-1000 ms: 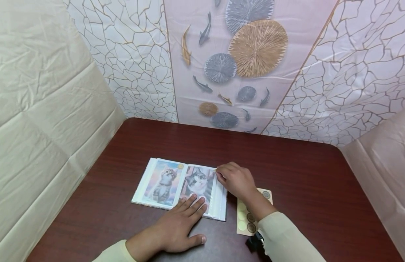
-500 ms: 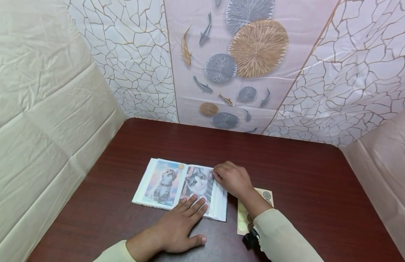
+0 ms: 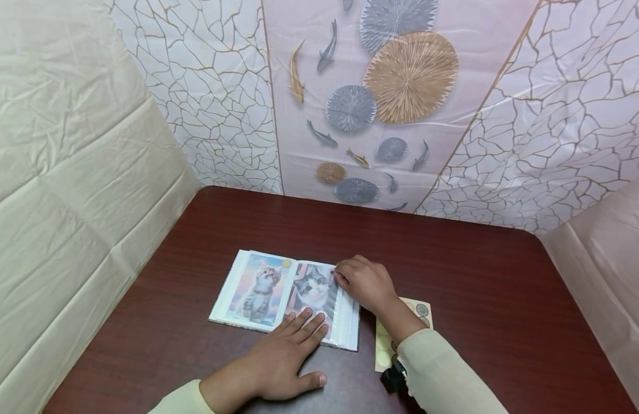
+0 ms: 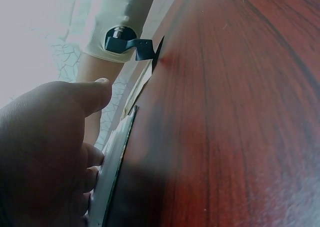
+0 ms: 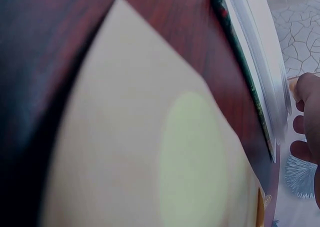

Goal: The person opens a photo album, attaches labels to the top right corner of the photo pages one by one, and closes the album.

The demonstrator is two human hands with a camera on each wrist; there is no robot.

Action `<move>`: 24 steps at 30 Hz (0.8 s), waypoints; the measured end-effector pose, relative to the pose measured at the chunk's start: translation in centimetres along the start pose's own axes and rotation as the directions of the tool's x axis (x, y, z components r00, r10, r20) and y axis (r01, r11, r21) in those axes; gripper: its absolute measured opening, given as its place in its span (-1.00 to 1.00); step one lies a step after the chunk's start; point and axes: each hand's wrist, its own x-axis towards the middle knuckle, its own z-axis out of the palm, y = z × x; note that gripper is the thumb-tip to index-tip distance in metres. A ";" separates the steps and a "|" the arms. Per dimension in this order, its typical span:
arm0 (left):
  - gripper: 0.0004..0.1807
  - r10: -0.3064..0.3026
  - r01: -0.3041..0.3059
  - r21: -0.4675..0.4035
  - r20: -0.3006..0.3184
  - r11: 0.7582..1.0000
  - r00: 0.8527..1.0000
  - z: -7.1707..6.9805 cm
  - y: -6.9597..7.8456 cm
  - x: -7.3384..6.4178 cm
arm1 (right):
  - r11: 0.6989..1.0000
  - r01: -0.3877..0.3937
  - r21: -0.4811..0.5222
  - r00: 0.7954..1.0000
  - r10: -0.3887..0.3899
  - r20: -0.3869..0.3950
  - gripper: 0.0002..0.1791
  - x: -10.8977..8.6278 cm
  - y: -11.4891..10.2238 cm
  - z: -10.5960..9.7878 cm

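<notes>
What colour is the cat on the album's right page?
The cat is grey and white; the head view shows it best.

tbl [image 3: 485, 287], dk red-brn | open photo albm [image 3: 287, 287] | stkr sht [image 3: 383, 339] nr albm

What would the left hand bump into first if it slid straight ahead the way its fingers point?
Probably the right hand, near the upper right corner of the grey-and-white cat picture; the left hand points roughly that way, though depth is unclear.
</notes>
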 end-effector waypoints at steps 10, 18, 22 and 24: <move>-0.09 0.000 0.000 -0.018 0.009 1.000 1.000 -0.1 0.0 0.0 | 1.000 -0.008 0.018 1.000 0.007 0.030 -0.92 -0.1 -0.2 0.0; -0.10 0.001 -0.001 -0.009 0.000 1.000 1.000 0.0 0.0 0.0 | 0.999 -0.031 0.009 0.995 0.030 0.098 -0.94 -0.1 -0.2 -0.1; -0.10 0.000 0.000 -0.006 -0.008 1.000 1.000 0.0 0.1 -0.1 | 0.999 -0.045 -0.006 0.983 0.045 0.177 -0.94 0.3 -0.2 -0.3; -0.10 -0.002 0.002 -0.007 -0.008 1.000 1.000 0.0 0.1 -0.1 | 0.999 -0.047 -0.005 0.977 0.047 0.209 -0.93 0.5 -0.3 -0.6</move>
